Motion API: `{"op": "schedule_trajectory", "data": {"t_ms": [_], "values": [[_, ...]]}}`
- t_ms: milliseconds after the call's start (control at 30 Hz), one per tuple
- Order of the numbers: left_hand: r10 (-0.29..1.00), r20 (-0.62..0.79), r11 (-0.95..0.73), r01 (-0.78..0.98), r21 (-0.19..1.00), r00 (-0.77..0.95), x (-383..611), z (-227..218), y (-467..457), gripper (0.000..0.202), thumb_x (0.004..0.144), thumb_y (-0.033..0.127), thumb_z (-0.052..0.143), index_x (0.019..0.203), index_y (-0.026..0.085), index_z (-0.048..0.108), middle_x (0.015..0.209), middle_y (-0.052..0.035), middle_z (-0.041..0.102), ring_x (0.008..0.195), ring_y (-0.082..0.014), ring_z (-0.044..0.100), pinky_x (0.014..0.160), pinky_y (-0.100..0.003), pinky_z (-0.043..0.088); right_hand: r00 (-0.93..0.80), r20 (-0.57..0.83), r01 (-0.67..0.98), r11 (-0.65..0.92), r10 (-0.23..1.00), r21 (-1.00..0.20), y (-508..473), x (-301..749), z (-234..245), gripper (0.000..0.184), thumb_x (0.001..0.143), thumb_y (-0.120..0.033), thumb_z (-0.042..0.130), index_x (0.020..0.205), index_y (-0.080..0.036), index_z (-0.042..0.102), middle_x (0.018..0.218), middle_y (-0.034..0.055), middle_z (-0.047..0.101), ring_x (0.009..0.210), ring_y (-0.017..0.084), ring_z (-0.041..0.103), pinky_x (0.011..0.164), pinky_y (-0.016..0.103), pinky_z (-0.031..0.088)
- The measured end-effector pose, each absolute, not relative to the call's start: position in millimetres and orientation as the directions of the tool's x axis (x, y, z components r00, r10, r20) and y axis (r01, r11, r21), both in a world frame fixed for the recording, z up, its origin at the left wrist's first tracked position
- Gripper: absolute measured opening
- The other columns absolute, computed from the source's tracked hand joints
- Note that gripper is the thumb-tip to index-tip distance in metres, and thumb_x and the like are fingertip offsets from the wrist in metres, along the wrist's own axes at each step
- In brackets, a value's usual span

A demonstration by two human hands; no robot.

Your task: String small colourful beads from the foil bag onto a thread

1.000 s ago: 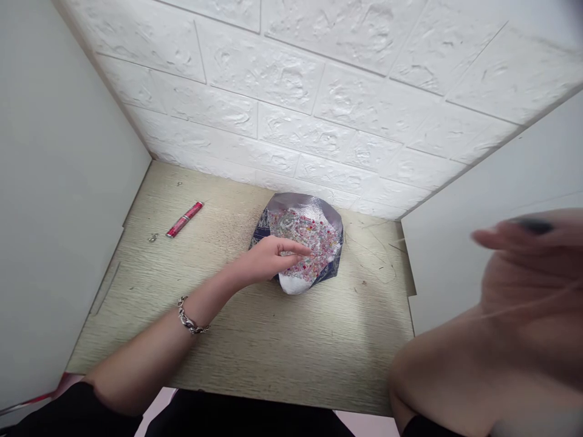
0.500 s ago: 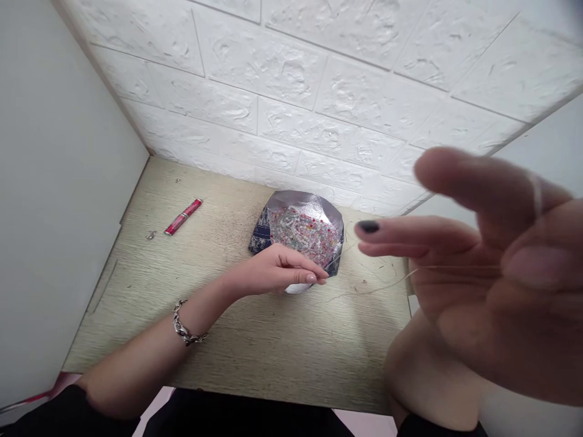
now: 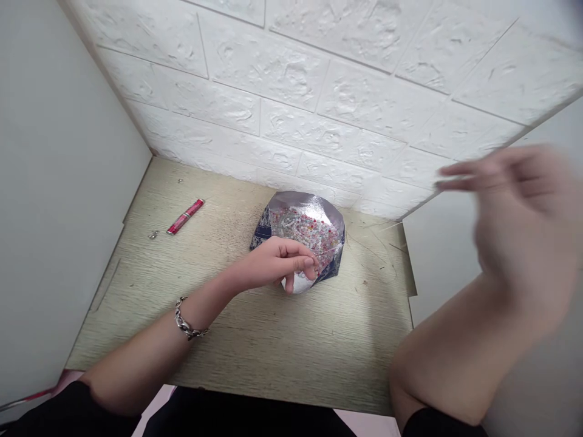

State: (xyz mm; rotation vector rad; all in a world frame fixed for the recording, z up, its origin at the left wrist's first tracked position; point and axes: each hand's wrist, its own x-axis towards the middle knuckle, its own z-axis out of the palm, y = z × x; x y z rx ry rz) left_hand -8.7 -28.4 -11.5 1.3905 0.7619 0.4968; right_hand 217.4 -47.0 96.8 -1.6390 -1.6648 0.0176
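Observation:
A shiny foil pouch (image 3: pixel 328 209) lies open on the pale wooden table (image 3: pixel 255 328), filled with small coloured beads (image 3: pixel 304 226). My left hand (image 3: pixel 281 265) rests at the pouch's near edge, fingers curled with thumb and fingertips pinched together; a bead or a thread may be between them, too small to make out. A silver chain bracelet (image 3: pixel 187 321) circles that wrist. My right hand (image 3: pixel 514 224) is raised close to the camera at the right, blurred by motion, its fingers stretched out toward the left. No thread is visible at it.
A red tube (image 3: pixel 184 216) lies at the table's left rear, with a small metal clasp (image 3: pixel 153 234) beside it. White panels wall the table on the left and right, and a white brick-pattern wall (image 3: pixel 319 91) stands behind.
My left hand drew back from the beads to the pouch's near edge and closed into a pinch. My right hand swept across the view near the camera with a thread, then rose up right.

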Motion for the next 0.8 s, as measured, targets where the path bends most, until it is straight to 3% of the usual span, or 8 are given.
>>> {"op": "schedule_trajectory", "data": {"t_ms": [67,133,167,267,433,567,633,800], "values": [[0.744,-0.192,0.205,0.055,0.977,0.64,-9.6,-11.5,-27.0,0.021,0.075,0.033,0.051,0.081,0.014,0.057,0.075,-0.002,0.066,0.037,-0.003,0.051,0.032,-0.014,0.029,0.076,0.245,0.914,0.031,0.966,-0.405,-40.7,217.9,89.5,0.021,0.08,-0.036,0.037,0.082,-0.021,0.052,0.083,0.0044,0.059,0.08,0.018,0.054,0.07,0.033,0.04],[0.765,-0.202,0.268,-0.017,0.963,0.611,-10.5,-11.9,-25.3,0.02,0.075,0.033,0.051,0.081,0.015,0.055,0.073,-0.0014,0.066,0.035,-0.0035,0.051,0.029,-0.014,0.028,0.052,-0.04,0.953,-0.061,0.998,-0.298,-33.4,212.4,80.6,0.021,0.077,-0.035,0.04,0.078,-0.021,0.055,0.08,0.0039,0.061,0.076,0.019,0.055,0.064,0.032,0.041],[0.771,-0.209,0.296,-0.048,0.954,0.601,-10.8,-12.2,-24.4,0.02,0.075,0.033,0.051,0.081,0.015,0.055,0.072,-0.0011,0.067,0.034,-0.0037,0.05,0.028,-0.014,0.027,0.054,-0.098,0.96,-0.079,0.994,-0.267,-30.3,207.2,76.5,0.023,0.077,-0.037,0.04,0.08,-0.021,0.056,0.081,0.0045,0.062,0.076,0.02,0.055,0.063,0.032,0.041],[0.763,-0.239,0.375,-0.111,0.92,0.6,-11.3,-13.7,-22.0,0.018,0.076,0.032,0.051,0.08,0.015,0.054,0.069,0.0,0.067,0.032,-0.0043,0.05,0.026,-0.014,0.026,-0.04,-0.085,0.96,0.015,0.996,-0.278,-26.0,185.8,68.3,0.029,0.079,-0.038,0.039,0.096,-0.022,0.057,0.093,0.0059,0.062,0.084,0.021,0.056,0.07,0.033,0.041],[0.72,-0.226,0.425,-0.159,0.891,0.657,-12.1,-15.9,-21.3,0.019,0.074,0.033,0.053,0.072,0.014,0.052,0.067,0.0003,0.067,0.033,-0.0051,0.052,0.025,-0.013,0.028,-0.503,-0.195,0.794,0.36,0.842,-0.49,-30.8,157.3,66.1,0.04,0.082,-0.037,0.037,0.12,-0.027,0.044,0.118,0.002,0.052,0.105,0.019,0.048,0.085,0.031,0.038],[0.688,-0.149,0.395,-0.195,0.898,0.711,-13.5,-15.6,-22.8,0.023,0.073,0.035,0.054,0.068,0.013,0.053,0.066,-0.0005,0.067,0.031,-0.0047,0.05,0.026,-0.013,0.029,-0.643,-0.293,0.67,0.334,0.708,-0.663,-32.0,152.1,66.6,0.042,0.082,-0.029,0.039,0.124,-0.028,0.037,0.102,0.0005,0.059,0.092,0.015,0.054,0.077,0.029,0.042],[0.675,-0.147,0.395,-0.185,0.9,0.723,-14.3,-15.1,-23.4,0.023,0.073,0.036,0.054,0.07,0.013,0.055,0.066,-0.0011,0.067,0.031,-0.0045,0.05,0.026,-0.013,0.028,-0.669,-0.32,0.633,0.289,0.671,-0.718,-31.8,152.4,67.8,0.04,0.081,-0.026,0.04,0.121,-0.026,0.041,0.093,0.0002,0.061,0.083,0.013,0.055,0.07,0.026,0.043],[0.653,-0.189,0.414,-0.136,0.9,0.733,-15.7,-14.5,-23.6,0.024,0.072,0.035,0.056,0.082,0.013,0.059,0.065,-0.002,0.067,0.033,-0.0049,0.05,0.027,-0.014,0.029,-0.612,-0.326,0.7,0.301,0.72,-0.648,-32.5,156.3,72.1,0.027,0.08,-0.03,0.042,0.101,-0.023,0.057,0.075,-0.0003,0.059,0.064,0.01,0.05,0.054,0.022,0.037]]}}
